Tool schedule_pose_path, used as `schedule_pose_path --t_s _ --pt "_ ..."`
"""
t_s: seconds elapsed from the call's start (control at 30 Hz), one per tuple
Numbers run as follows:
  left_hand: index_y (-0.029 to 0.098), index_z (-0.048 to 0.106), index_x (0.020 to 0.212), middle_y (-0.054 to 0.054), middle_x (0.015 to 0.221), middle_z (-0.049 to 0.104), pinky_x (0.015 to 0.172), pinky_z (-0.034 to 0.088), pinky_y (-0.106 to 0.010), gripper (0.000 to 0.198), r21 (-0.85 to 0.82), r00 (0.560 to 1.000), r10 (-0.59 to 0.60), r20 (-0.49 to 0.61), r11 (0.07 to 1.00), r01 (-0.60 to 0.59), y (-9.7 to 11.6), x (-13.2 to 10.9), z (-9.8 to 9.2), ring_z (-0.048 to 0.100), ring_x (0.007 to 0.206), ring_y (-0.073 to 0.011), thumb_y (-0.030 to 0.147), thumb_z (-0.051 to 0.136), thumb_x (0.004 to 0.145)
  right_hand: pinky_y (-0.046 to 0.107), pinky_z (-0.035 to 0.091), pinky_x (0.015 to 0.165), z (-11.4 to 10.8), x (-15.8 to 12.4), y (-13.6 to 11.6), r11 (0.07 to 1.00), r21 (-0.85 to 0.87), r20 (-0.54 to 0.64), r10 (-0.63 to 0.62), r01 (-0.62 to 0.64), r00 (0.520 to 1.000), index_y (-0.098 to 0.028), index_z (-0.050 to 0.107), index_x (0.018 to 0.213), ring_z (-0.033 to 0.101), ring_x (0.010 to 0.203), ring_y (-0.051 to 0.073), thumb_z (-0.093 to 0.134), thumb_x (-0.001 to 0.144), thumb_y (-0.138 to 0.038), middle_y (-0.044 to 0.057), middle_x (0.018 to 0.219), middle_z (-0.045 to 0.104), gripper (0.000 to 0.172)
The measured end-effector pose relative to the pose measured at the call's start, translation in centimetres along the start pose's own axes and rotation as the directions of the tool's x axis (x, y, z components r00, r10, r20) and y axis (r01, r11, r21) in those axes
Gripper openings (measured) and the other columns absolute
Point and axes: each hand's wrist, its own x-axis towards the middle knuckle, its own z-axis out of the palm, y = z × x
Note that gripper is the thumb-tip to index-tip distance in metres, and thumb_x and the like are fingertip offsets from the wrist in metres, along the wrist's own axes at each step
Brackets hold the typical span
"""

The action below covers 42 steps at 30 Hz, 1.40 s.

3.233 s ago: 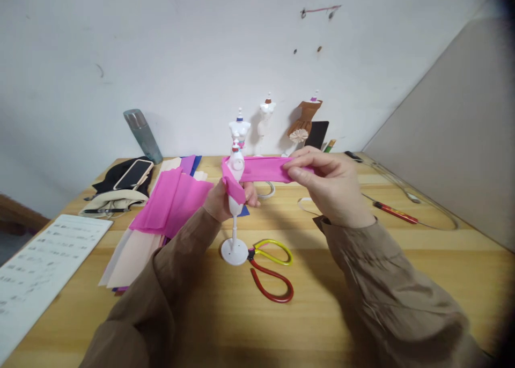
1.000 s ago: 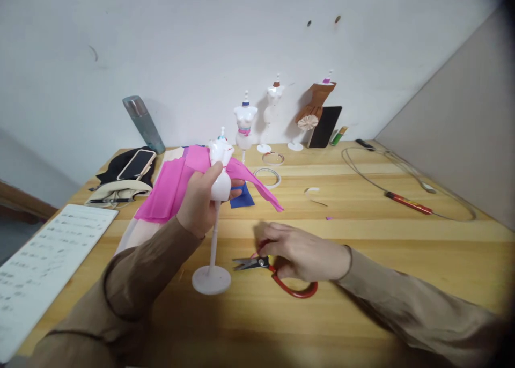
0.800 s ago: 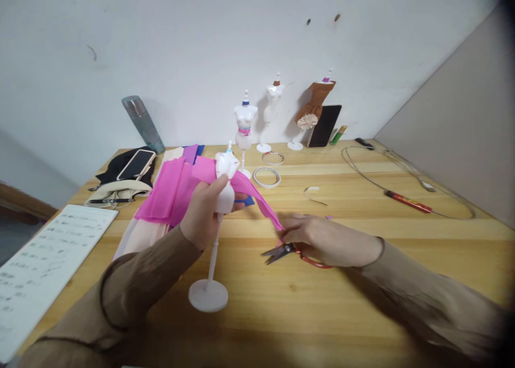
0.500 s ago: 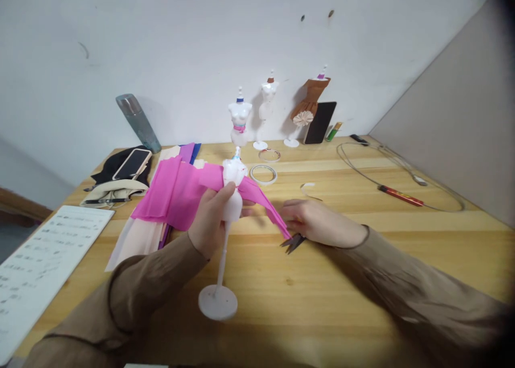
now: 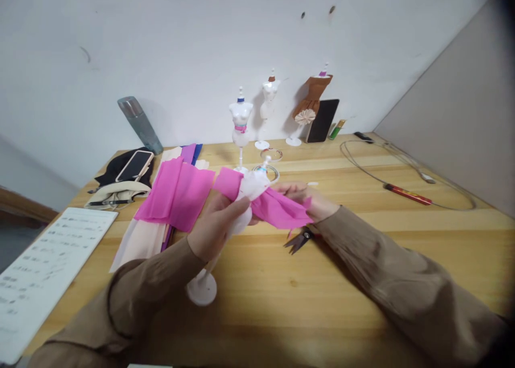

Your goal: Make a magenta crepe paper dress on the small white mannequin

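Observation:
My left hand [image 5: 217, 220] is closed around a white miniature mannequin [image 5: 253, 184], which leans to the right, its stand's round base [image 5: 201, 287] toward the front of the table. Pink crepe paper [image 5: 281, 210] wraps the mannequin's torso and spreads out on both sides. My right hand [image 5: 295, 192] is closed at the paper's right part, beside the torso; its fingertips are partly hidden. Below that hand, open scissors [image 5: 298, 242] lie on the table, apart from my fingers.
Folded crepe paper [image 5: 177, 193], a phone [image 5: 135, 165] and a bottle [image 5: 139, 124] are at left, with a written sheet [image 5: 56, 266] nearer. Behind stand several mannequins [image 5: 241, 116] and tape rolls [image 5: 271, 154]. A cable [image 5: 354, 169] and a red stick-shaped item [image 5: 407, 194] lie right.
My right hand has moved up and away from the scissors to the mannequin's side. The mannequin has tilted right, and the paper's right end has lifted and bunched.

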Motion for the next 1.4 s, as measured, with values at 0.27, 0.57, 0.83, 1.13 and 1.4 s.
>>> schedule_pose_path --t_s 0.27,0.57,0.83,1.13,1.4 --pt "0.019 0.073 0.104 -0.007 0.098 0.071 0.087 0.047 -0.033 0.026 0.274 0.978 0.020 0.207 0.959 -0.077 -0.1 -0.7 1.4 0.063 0.097 -0.0243 0.020 0.068 0.079 0.039 0.054 0.086 0.1 -1.9 -4.8 0.998 0.025 0.020 -0.051 0.050 0.999 -0.021 0.077 0.098 0.070 0.097 0.026 0.056 0.072 -0.081 0.011 0.099 0.076 0.069" --pt "0.019 0.066 0.119 -0.010 0.121 0.066 0.098 0.043 -0.039 0.041 0.480 0.978 0.055 0.203 0.865 -0.148 -1.8 -0.1 2.5 0.059 0.109 -0.0278 0.016 0.065 0.079 0.031 0.055 0.075 1.1 -3.4 -6.7 0.978 -0.201 0.163 -0.019 0.052 0.986 -0.020 0.073 0.112 0.070 0.089 0.020 0.074 0.080 -0.044 0.007 0.104 0.075 0.041" --pt "0.015 0.064 0.112 -0.005 0.092 0.064 0.071 0.045 -0.030 0.033 0.405 0.943 -0.121 0.309 0.914 -0.015 -1.8 0.6 2.0 0.057 0.077 -0.0166 0.023 0.061 0.081 0.026 0.053 0.064 1.0 -3.8 -6.9 0.932 -0.360 0.088 -0.012 0.043 0.996 -0.017 0.073 0.097 0.064 0.073 0.015 0.076 0.075 -0.049 0.003 0.086 0.071 0.039" --pt "0.013 0.063 0.104 -0.005 0.081 0.060 0.061 0.051 -0.028 0.036 0.315 0.936 -0.320 0.146 0.912 0.263 -1.6 -0.3 2.8 0.059 0.069 -0.0150 0.036 0.066 0.077 0.027 0.051 0.063 1.9 -3.8 -7.0 0.900 -0.419 0.120 -0.074 0.118 0.990 -0.019 0.072 0.093 0.062 0.075 0.015 0.076 0.076 -0.033 0.003 0.087 0.070 0.022" --pt "0.016 0.062 0.108 -0.003 0.085 0.061 0.063 0.054 -0.027 0.049 0.191 0.889 -0.387 0.246 0.918 0.347 -2.0 -0.1 2.4 0.061 0.074 -0.0155 0.029 0.073 0.062 0.024 0.050 0.060 0.8 -3.1 -5.4 0.959 -0.277 0.139 -0.026 0.064 0.990 -0.020 0.074 0.092 0.061 0.066 0.011 0.076 0.077 -0.032 0.001 0.083 0.071 0.020"
